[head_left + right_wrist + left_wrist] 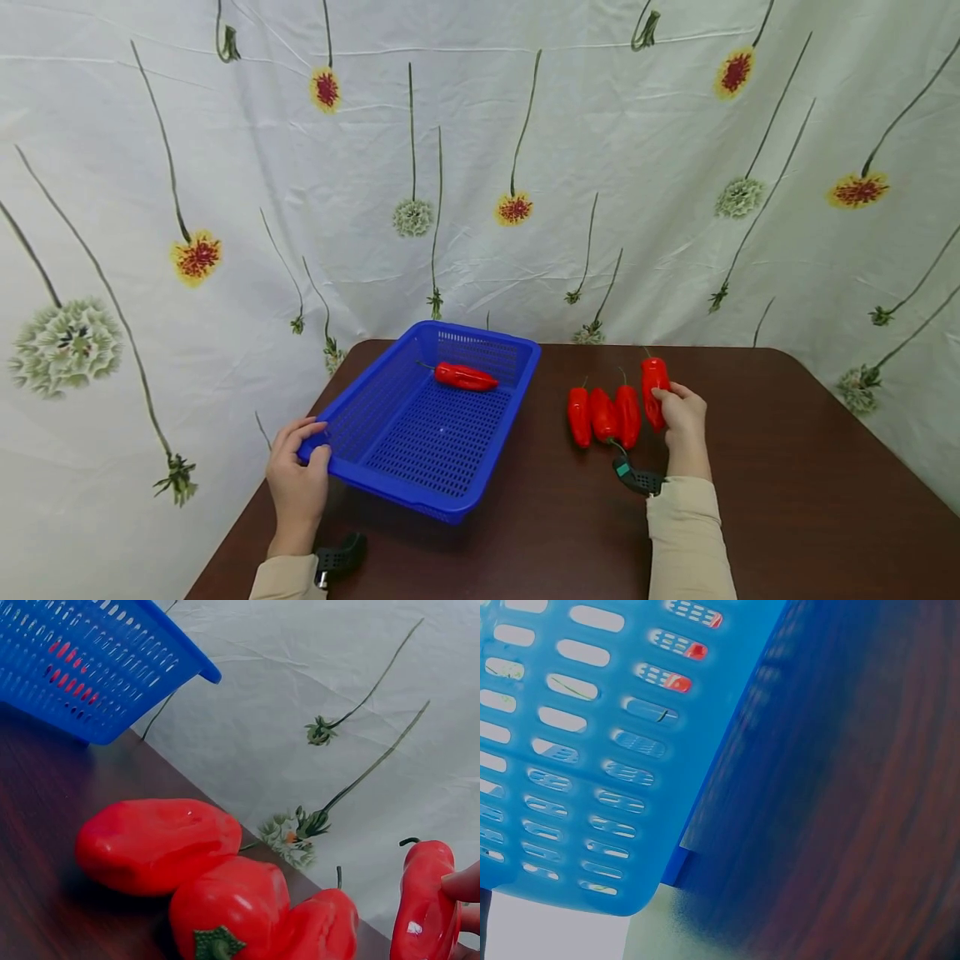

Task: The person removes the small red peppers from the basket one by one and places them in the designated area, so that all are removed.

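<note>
My left hand (298, 479) grips the near left corner of a blue perforated plastic basket (512, 425), thumb over the rim. One red pepper (467, 377) lies in the basket towards its far side; bits of red show through the holes in the left wrist view. To the right, my right hand (684, 417) pinches another red pepper (653, 379) between thumb and fingers, its stem pointing away from me. Beside it three red peppers (579, 417) lie in a row, close together, and in the right wrist view the middle pepper (232, 900) turns its green stem end towards the camera.
The dark brown table (780, 467) spreads beneath everything. Behind it hangs a pale cloth (465, 150) printed with flowers and stems. Each wrist wears a black strap device, and the right device (637, 479) sits just below the row of peppers.
</note>
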Demonstrator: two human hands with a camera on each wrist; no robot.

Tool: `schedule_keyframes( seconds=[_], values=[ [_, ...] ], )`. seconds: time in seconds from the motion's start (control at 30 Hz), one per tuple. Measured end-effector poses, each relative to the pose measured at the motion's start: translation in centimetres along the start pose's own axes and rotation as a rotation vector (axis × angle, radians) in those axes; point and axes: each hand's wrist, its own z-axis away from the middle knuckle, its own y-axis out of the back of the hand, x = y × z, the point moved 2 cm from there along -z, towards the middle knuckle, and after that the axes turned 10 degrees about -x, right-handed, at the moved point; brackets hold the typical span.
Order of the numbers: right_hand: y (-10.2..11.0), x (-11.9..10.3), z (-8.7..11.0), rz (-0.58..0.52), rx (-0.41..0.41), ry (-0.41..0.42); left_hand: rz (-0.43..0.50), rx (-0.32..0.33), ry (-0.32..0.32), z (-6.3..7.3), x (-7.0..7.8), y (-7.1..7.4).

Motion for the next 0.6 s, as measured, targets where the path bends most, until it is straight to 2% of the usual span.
schedule_keyframes(
  seconds=[0.6],
  values=[
    [0.1, 2.1, -0.4, 0.046, 0.022, -0.068, -0.008, -0.001, -0.004, 0.0, 0.0, 0.0]
  ],
)
